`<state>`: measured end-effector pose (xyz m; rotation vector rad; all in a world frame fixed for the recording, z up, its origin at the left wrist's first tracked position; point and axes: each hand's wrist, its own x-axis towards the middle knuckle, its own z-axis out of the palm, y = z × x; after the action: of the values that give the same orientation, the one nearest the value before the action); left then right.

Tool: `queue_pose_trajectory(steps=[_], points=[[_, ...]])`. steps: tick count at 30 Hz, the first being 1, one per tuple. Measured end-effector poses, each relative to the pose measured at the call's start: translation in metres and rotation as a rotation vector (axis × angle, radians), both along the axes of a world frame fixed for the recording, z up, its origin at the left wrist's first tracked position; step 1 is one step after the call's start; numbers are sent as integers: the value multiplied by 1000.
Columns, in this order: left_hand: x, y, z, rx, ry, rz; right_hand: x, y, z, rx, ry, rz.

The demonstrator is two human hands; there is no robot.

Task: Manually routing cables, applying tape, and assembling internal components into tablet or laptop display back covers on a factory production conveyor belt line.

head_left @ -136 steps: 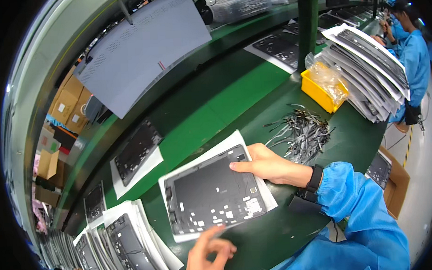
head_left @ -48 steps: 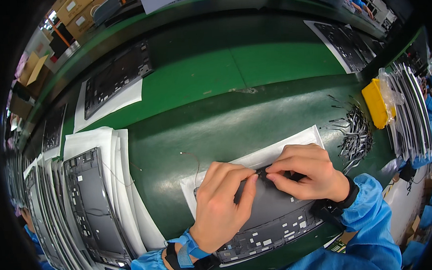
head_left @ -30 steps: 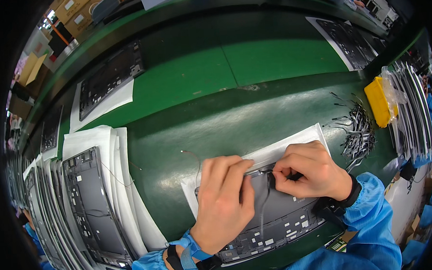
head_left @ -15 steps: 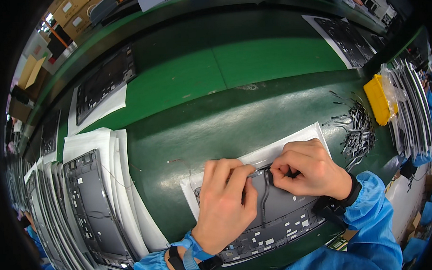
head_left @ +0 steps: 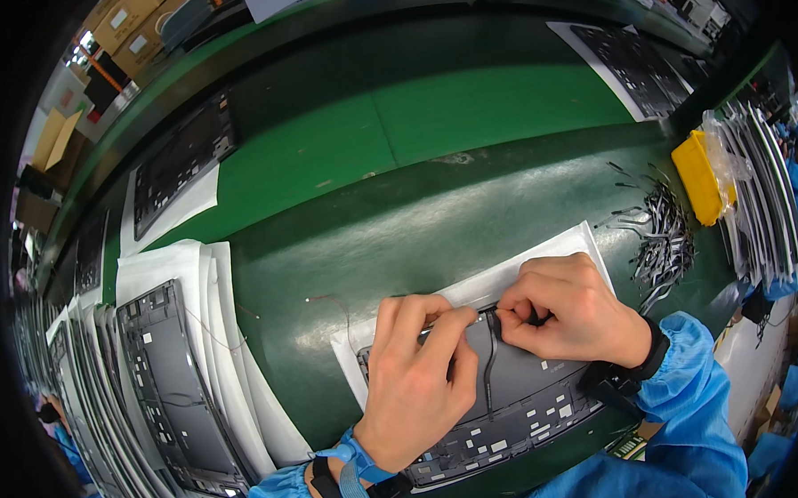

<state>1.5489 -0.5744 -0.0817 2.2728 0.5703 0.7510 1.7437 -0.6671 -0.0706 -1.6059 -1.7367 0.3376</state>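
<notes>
A dark grey electronics housing panel (head_left: 534,388) with small white labels lies on a white foam sheet (head_left: 577,241) in front of me. A thin black flat cable (head_left: 490,361) runs down across its middle. My right hand (head_left: 569,314) is pinched closed, thumb and index fingertips at the cable's upper end. My left hand (head_left: 420,373) curls over the panel's upper left part, its index fingertip just left of the same cable end. Whatever lies under the left fingertips is hidden. Both wrists wear dark bands, and a blue strap circles the left one.
Loose black cables (head_left: 664,242) are heaped to the right, beside a yellow bin (head_left: 699,178) and upright sheets (head_left: 757,198). Stacked panels (head_left: 181,388) with foam sheets stand at left. Beyond, a green strip (head_left: 322,128) carries more panels (head_left: 186,160). A thin wire (head_left: 330,298) lies near my left hand.
The panels and the seam on the far green strip have shifted a little left. My left index finger has extended slightly toward the cable end. My right hand stays nearly in place.
</notes>
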Motion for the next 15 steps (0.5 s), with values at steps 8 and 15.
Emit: queue_pose_trajectory(steps=[8, 15], points=[[-1, -1, 2, 116, 80, -97, -2, -1, 5, -127, 149, -90], [-3, -3, 1, 287, 146, -122, 2, -3, -2, -29, 14, -15]])
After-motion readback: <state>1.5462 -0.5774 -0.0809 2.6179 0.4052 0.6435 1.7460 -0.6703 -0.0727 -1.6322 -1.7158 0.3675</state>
